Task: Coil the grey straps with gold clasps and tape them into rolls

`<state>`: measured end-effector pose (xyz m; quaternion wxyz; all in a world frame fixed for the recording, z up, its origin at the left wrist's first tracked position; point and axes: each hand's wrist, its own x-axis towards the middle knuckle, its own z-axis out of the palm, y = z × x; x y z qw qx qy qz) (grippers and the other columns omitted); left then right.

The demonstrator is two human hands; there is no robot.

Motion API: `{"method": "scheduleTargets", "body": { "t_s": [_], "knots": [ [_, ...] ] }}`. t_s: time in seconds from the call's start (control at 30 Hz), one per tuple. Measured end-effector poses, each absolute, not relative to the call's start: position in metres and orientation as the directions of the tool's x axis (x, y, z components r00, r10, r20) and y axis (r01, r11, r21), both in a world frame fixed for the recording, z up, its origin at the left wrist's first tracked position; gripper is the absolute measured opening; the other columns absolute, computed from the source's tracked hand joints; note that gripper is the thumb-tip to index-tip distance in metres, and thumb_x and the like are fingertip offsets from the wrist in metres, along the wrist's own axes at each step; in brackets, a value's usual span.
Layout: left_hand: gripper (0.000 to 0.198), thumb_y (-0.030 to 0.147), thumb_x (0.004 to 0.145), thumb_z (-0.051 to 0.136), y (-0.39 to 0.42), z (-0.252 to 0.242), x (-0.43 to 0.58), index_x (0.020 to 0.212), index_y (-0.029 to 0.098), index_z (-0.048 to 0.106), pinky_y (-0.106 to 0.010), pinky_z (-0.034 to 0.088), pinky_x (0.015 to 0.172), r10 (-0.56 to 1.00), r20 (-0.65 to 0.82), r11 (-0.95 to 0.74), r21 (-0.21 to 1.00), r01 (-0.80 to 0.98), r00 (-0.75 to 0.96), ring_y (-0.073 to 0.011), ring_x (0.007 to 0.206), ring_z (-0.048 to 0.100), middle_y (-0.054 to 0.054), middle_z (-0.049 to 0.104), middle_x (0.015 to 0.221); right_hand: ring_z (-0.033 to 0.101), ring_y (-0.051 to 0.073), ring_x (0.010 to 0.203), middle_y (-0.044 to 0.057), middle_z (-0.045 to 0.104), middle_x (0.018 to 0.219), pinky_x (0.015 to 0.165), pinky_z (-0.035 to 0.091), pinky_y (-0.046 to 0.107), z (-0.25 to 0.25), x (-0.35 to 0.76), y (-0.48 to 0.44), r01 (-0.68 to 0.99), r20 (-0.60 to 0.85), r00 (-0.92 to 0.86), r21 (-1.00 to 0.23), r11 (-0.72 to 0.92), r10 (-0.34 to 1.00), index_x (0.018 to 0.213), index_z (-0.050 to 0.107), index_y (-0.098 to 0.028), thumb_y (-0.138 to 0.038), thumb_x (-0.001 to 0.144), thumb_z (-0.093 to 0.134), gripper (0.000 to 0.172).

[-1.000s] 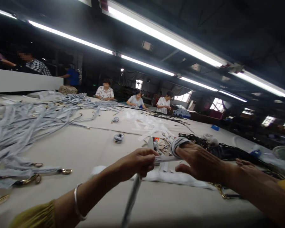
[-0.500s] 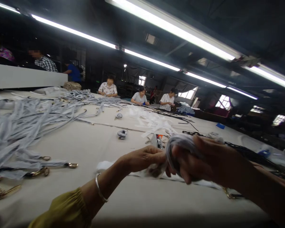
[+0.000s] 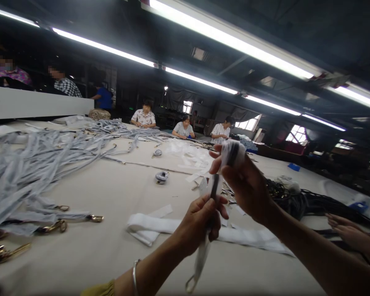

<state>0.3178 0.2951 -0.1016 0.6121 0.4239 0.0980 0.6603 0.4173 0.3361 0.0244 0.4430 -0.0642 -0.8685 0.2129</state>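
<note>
My right hand (image 3: 246, 181) is raised with its fingers around the coiled part of a dark strap (image 3: 216, 187) in thin white wrapping. Lower down, my left hand (image 3: 202, 220) pinches the same strap where it hangs from the coil. The strap's free end drops below my left hand and ends in a gold-coloured metal clasp (image 3: 190, 284). Behind my hands, a white band of wrapping (image 3: 249, 237) lies folded on the pale table (image 3: 105, 255). Two small coiled straps, the nearer one (image 3: 162, 177) wound into a ring, rest farther left.
A large heap of wrapped straps (image 3: 46, 160) with gold clasps (image 3: 95, 218) covers the left side. White scraps (image 3: 185, 154) lie mid-table, black straps (image 3: 308, 201) at right. Another person's hand (image 3: 348, 232) is at the right edge. Several people sit beyond the table.
My right hand has lifted the coil upward, and my left hand has moved down along the strap. The hanging end with its clasp now shows. The other person's hand has come more into view.
</note>
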Motion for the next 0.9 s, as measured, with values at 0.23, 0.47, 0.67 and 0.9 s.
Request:
{"method": "scheduleTargets", "body": {
  "t_s": [0.23,0.47,0.67,0.9],
  "knots": [
    [0.031,0.042,0.090,0.058,0.273,-0.116,0.277,0.099,0.013,0.062,-0.020,0.042,0.048,0.887,0.216,0.080,0.798,-0.598,0.408,-0.0090,0.047,0.052,0.004,0.048,0.057,0.057,0.020,0.072,0.007,0.063,0.077,0.066,0.042,0.033,-0.004,0.426,0.364,0.040,0.269,-0.962,0.334,0.942,-0.054,0.092,0.056,-0.015,-0.022,0.097,0.043,0.015],
    [0.031,0.034,0.078,0.071,0.255,-0.121,0.224,0.101,0.019,0.057,-0.018,0.019,0.041,0.917,-0.039,0.089,0.990,-0.108,0.398,-0.0040,0.044,0.026,0.011,0.042,0.059,0.047,0.016,0.060,0.003,0.057,0.068,0.057,0.026,0.031,-0.041,0.436,0.351,0.151,-0.088,-0.981,0.218,0.964,0.174,0.078,0.053,-0.018,-0.062,0.093,0.041,0.048],
    [0.012,0.031,0.088,0.061,0.243,-0.120,0.218,0.086,0.019,0.064,-0.022,0.038,0.064,0.943,0.175,-0.263,0.912,0.315,0.282,-0.0109,0.068,0.050,0.003,0.058,0.072,0.043,0.011,0.053,0.000,0.054,0.063,0.053,0.029,0.025,-0.046,0.440,0.328,0.368,-0.300,-0.914,-0.329,0.870,0.274,0.078,0.061,-0.016,-0.054,0.096,0.038,0.048],
    [0.028,0.040,0.089,0.059,0.236,-0.139,0.236,0.078,0.015,0.065,-0.023,0.041,0.065,0.947,0.189,-0.184,0.982,-0.043,0.260,-0.0117,0.068,0.054,-0.002,0.060,0.075,0.033,0.008,0.028,-0.007,0.035,0.033,0.038,0.042,0.023,-0.083,0.452,0.329,0.314,-0.331,-0.898,-0.944,-0.105,0.289,0.071,0.068,-0.008,-0.065,0.087,0.045,0.064]
  ]
}}
